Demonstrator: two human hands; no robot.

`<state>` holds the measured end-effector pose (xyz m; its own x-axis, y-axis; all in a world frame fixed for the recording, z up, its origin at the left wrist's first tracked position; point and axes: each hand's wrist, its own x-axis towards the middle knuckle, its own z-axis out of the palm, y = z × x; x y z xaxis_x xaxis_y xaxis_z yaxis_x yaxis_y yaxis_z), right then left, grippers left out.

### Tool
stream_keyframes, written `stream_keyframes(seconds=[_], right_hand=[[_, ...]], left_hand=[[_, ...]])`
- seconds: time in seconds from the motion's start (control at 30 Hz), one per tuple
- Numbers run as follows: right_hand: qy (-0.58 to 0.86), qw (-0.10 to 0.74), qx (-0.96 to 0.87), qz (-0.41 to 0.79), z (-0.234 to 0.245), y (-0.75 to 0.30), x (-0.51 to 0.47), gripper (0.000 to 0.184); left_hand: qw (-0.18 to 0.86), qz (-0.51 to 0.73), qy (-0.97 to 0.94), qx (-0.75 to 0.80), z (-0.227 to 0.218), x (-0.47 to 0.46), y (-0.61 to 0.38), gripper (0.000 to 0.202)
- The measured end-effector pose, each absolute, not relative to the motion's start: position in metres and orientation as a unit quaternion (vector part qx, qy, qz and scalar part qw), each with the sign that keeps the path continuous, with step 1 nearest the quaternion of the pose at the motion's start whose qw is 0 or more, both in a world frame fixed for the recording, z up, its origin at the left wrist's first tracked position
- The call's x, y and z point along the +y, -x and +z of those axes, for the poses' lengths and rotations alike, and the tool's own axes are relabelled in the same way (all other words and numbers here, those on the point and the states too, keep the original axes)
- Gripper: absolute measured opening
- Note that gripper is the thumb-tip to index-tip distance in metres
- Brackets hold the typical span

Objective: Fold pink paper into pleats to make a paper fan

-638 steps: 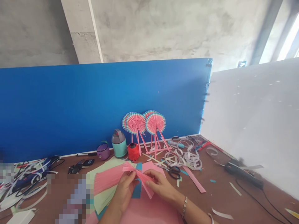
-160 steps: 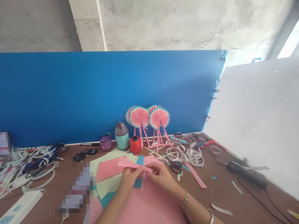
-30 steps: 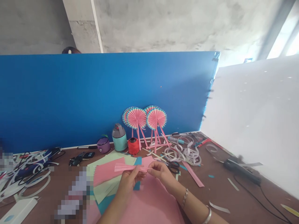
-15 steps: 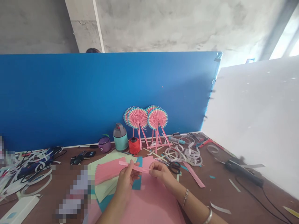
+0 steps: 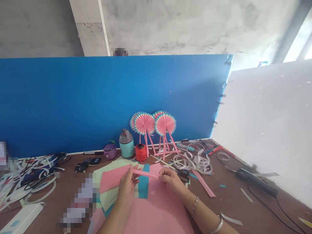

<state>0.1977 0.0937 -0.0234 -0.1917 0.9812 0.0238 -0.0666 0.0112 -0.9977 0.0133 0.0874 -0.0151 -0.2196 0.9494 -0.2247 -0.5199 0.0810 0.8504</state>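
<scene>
above the brown table (image 5: 229, 203), the left hand (image 5: 127, 184) and right hand (image 5: 171, 179) pinch 1 narrow pink strip (image 5: 147, 174) near opposite ends.

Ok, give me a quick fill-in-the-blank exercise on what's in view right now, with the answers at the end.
1. The strip held between the left hand and the right hand is colored ____.
2. The chain bracelet is on the ____ arm.
3. The container just left of the bottle is colored ____.
4. The fans stand in front of the ____ panel.

Missing words: pink; right; purple; blue.
</scene>
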Motion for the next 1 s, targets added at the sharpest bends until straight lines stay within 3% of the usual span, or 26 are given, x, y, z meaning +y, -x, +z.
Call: stream_keyframes(seconds=[0.27, 0.33, 0.4, 0.6, 0.77, 1.0], right_hand=[[0.43, 0.487, -0.518, 0.556, -0.026, -0.2, 0.095, 0.014], [0.453, 0.516, -0.504, 0.524, -0.027, -0.202, 0.095, 0.017], [0.489, 0.54, -0.503, 0.464, -0.028, -0.204, 0.096, 0.02], [0.561, 0.504, -0.574, 0.318, -0.033, -0.204, 0.096, 0.016], [0.599, 0.443, -0.613, 0.263, -0.032, -0.203, 0.092, 0.007], [0.58, 0.431, -0.644, 0.25, -0.031, -0.202, 0.09, 0.007]], left_hand=[[0.553, 0.635, -0.288, 0.456, -0.012, 0.089, -0.009, 0.058], [0.497, 0.646, -0.332, 0.475, -0.009, 0.091, 0.0, 0.058], [0.376, 0.65, -0.423, 0.507, -0.009, 0.094, 0.01, 0.051], [0.05, 0.389, -0.651, 0.65, -0.024, 0.103, 0.03, 0.089], [0.015, 0.162, -0.659, 0.734, -0.032, 0.105, 0.038, 0.09], [-0.017, 0.147, -0.655, 0.741, -0.031, 0.103, 0.043, 0.074]])
